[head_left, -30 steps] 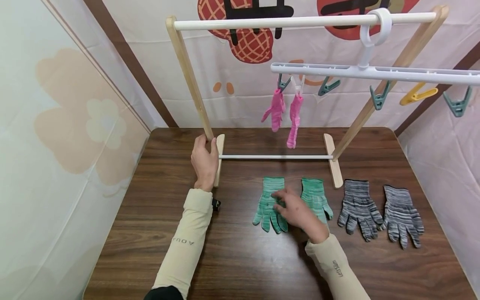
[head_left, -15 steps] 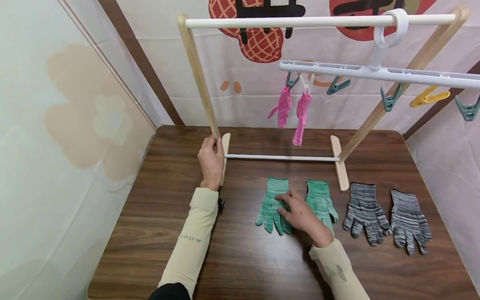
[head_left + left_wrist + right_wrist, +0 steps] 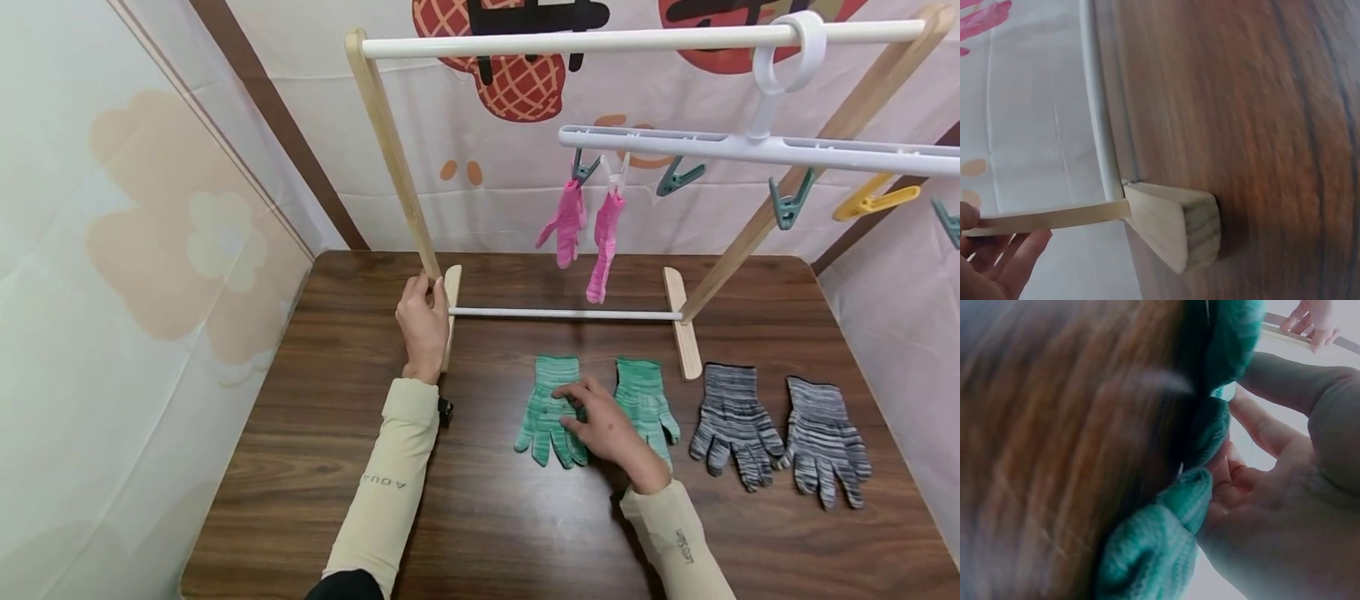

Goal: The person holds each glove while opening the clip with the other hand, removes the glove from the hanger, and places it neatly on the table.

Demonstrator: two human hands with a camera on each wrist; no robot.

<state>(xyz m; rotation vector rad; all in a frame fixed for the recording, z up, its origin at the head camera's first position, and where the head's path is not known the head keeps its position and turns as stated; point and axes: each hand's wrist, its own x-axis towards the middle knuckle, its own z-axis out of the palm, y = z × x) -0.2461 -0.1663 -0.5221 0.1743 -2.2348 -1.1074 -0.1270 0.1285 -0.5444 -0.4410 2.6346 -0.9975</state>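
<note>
My left hand (image 3: 423,325) grips the left wooden post (image 3: 392,154) of a drying rack low down, just above its foot (image 3: 1163,228). The left wrist view shows thumb and fingers (image 3: 1025,259) on opposite sides of the post. Two green gloves lie flat on the table. My right hand (image 3: 606,427) is over the left green glove (image 3: 542,417), thumb and forefinger apart and loosely bent, and partly covers the right green glove (image 3: 641,392). In the right wrist view, green glove fingers (image 3: 1150,550) lie right beside the palm.
A white hanger (image 3: 675,145) hooks over the rack's top bar (image 3: 570,42). Two pink gloves (image 3: 603,242) hang from its left clips; green and yellow clips (image 3: 873,202) hang farther right. Two grey striped gloves (image 3: 735,425) lie on the table's right. A white lower bar (image 3: 562,313) joins the rack's feet.
The head view has shifted slightly. My right hand has settled over the left green glove, while my left hand keeps its hold on the post. The hanger and pink gloves have swayed a little.
</note>
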